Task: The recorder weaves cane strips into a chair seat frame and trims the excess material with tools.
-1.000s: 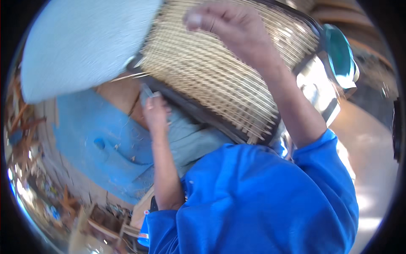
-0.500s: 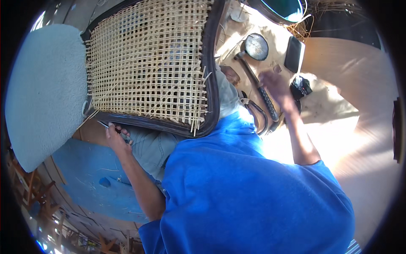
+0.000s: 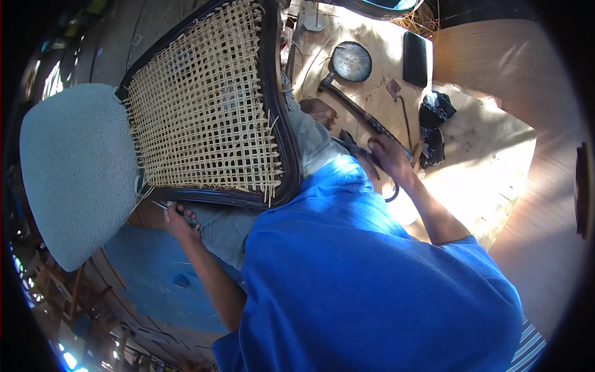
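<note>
A dark wooden chair frame (image 3: 288, 146) rests across my lap, its panel filled with woven cane (image 3: 201, 111). Loose cane ends stick out at the near right corner and the near left edge. Under the near left edge, my left hand (image 3: 181, 222) is closed round a thin pointed tool (image 3: 160, 204) whose handle is mostly hidden. On the right, my right hand (image 3: 390, 156) has its fingers curled at dark-handled pliers (image 3: 352, 144), partly covering them. Beside it a hammer (image 3: 356, 108) lies on the board, its grip end passing behind the hand.
The pale padded seat (image 3: 80, 167) juts out left. On the wooden board (image 3: 477, 149) lie a round dish (image 3: 351, 61), a black phone-like slab (image 3: 415, 59), a thin hooked tool (image 3: 406, 121) and dark crumpled cloth (image 3: 436, 111). A bucket (image 3: 387, 5) stands at the far edge.
My right hand has come down toward me, from beside the hammer handle to the pliers. The view has shifted, so the chair and board appear farther left. My left hand still holds the pointed tool.
</note>
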Tool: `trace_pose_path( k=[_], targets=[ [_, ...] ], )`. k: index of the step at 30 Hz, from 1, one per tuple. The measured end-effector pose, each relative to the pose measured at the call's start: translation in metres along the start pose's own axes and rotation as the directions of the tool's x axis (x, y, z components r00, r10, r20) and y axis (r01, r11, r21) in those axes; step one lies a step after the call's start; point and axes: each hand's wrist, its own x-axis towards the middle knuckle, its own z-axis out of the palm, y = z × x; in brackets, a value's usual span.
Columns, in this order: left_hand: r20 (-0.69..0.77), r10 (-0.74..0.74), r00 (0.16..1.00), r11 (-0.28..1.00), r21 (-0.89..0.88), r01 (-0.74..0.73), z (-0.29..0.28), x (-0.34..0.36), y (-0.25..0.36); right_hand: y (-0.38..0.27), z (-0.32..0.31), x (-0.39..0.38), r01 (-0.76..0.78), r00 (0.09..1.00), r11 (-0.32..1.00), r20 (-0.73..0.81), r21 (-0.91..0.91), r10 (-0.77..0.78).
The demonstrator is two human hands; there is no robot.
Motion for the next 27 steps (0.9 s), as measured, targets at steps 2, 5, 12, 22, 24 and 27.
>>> trace_pose_path(
  k=[2, 5, 12, 22, 24, 27],
  targets=[
    [-0.025, -0.024, 0.999, 1.0, 0.011, 0.024, -0.003, 0.0, 0.004, -0.007, 0.002, -0.003, -0.221, 0.952, 0.975, 0.21, -0.029, 0.222],
    [-0.058, -0.038, 0.998, 0.999, 0.013, 0.039, -0.005, -0.002, 0.011, -0.011, 0.019, -0.007, -0.032, 0.991, 0.963, 0.118, -0.266, 0.066],
    [-0.04, -0.061, 0.997, 0.998, 0.016, 0.062, -0.008, -0.002, 0.006, 0.001, 0.044, -0.001, 0.147, 0.964, 0.806, -0.099, -0.573, -0.246],
    [-0.046, -0.088, 0.995, 0.995, -0.039, 0.087, -0.015, -0.001, 0.022, 0.025, 0.042, -0.021, 0.013, 0.998, 1.0, -0.068, 0.011, -0.012],
    [-0.055, -0.075, 0.996, 0.997, -0.014, 0.074, -0.015, -0.002, 0.022, 0.034, 0.033, -0.024, 0.033, 0.992, 0.999, -0.122, 0.013, -0.031],
    [-0.055, -0.057, 0.997, 0.998, -0.01, 0.057, -0.014, 0.0, 0.018, 0.045, 0.011, -0.023, 0.085, 0.983, 0.986, -0.172, 0.144, -0.06]
  ],
)
